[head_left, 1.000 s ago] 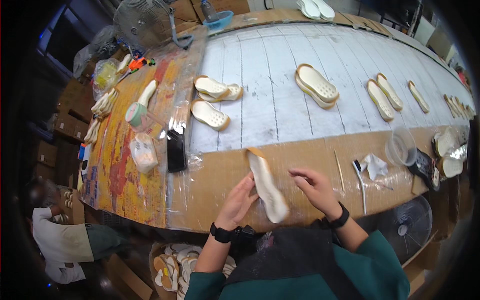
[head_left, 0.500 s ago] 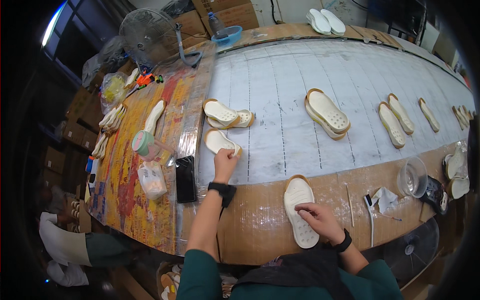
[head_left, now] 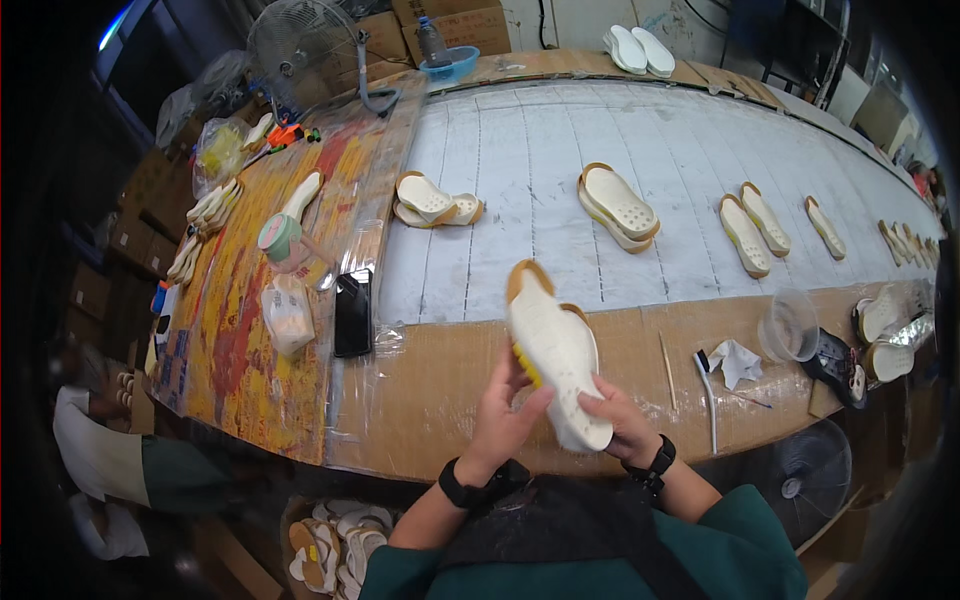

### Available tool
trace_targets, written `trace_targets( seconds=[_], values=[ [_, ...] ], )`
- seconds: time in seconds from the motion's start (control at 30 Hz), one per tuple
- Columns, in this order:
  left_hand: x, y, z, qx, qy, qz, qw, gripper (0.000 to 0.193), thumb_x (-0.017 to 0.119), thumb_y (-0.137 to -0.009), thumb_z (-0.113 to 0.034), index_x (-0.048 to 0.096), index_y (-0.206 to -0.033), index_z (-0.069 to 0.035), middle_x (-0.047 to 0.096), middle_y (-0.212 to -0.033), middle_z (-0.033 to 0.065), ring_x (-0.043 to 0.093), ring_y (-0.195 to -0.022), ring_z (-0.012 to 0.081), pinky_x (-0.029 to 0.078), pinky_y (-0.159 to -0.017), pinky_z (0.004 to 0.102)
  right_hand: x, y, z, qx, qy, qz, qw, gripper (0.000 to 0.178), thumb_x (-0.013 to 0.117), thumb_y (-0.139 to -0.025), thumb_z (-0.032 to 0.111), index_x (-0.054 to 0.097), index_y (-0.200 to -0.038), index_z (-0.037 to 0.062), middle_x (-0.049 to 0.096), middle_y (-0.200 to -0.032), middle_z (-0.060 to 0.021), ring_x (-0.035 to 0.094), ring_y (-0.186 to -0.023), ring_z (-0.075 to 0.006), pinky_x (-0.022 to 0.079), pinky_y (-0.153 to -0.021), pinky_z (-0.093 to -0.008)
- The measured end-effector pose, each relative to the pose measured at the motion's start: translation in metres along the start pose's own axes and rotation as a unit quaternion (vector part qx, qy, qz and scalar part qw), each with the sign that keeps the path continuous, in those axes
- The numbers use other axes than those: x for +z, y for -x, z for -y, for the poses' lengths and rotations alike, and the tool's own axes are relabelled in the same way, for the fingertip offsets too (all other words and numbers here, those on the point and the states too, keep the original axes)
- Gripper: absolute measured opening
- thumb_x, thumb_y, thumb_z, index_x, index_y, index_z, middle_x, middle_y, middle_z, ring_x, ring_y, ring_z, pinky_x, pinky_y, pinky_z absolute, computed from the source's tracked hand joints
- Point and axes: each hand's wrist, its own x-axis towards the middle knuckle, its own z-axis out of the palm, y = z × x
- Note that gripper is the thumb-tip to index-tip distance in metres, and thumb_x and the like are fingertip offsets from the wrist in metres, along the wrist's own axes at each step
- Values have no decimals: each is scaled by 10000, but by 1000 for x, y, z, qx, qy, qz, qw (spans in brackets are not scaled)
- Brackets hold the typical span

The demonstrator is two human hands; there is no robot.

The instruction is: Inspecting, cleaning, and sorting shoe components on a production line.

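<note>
A white shoe sole (head_left: 548,345) with a tan heel end and a yellow side edge is lifted over the brown near edge of the table. My left hand (head_left: 507,410) grips it along its left side. My right hand (head_left: 622,425) has its thumb on the lower right side, and its fingers are hidden underneath. A second white sole (head_left: 588,335) shows partly behind the first, mostly covered; whether my right hand also holds it I cannot tell.
Soles in pairs (head_left: 620,205) and singles lie across the white table top (head_left: 520,130). To the left are a phone (head_left: 353,313), a tissue pack (head_left: 290,315) and a green-lidded jar (head_left: 283,240). A brush (head_left: 708,400), a stick and a clear tub (head_left: 788,328) lie right.
My left hand has brought a sole from the left of the white surface to the near edge. Both hands now hold it over the sole there. The view has shifted slightly.
</note>
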Motion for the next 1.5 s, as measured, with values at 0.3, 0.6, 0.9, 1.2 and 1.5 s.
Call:
trace_targets(
  seconds=[0.3,0.6,0.9,1.2,1.5],
  values=[
    [21,21,27,57,113,-122,984,664,604,-815,-122,204,-1329,7,502,-1122,117,512,-1002,167,390,-893,293,36,31,19,-266,729,-39,630,559,574,-774,105,350,-1279,20,520,-1111,-165,583,-881,-267,474,-722,-290],
    [16,5,-12,-289,334,-69,895,632,411,-838,-533,438,-1120,32,591,-832,85,588,-761,183,482,-736,271,48,48,20,-345,699,-7,626,845,749,-629,212,290,-1315,31,559,-1038,-152,588,-830,-257,481,-652,-290],
    [-8,5,14,-283,249,35,925,474,390,-924,-298,259,-1309,-55,428,-1232,118,464,-1082,227,373,-941,390,-7,25,14,-223,347,-67,908,410,531,-831,86,429,-1221,8,499,-1187,-120,453,-1132,-210,413,-886,-311],
    [-79,-100,2,-318,-4,22,948,491,476,-891,-266,309,-1306,-65,336,-1311,38,336,-1187,202,316,-954,428,-42,17,0,-246,581,-105,769,488,596,-795,147,420,-1218,-21,417,-1257,-225,397,-1184,-321,325,-969,-346],
    [-173,-319,80,-272,-6,-284,919,656,564,-763,-304,264,-1311,-106,234,-1362,125,289,-1198,328,301,-908,508,-64,8,17,-191,462,-174,849,271,602,-786,99,569,-1040,9,592,-1012,-134,583,-886,-191,458,-756,-271]
  ],
)
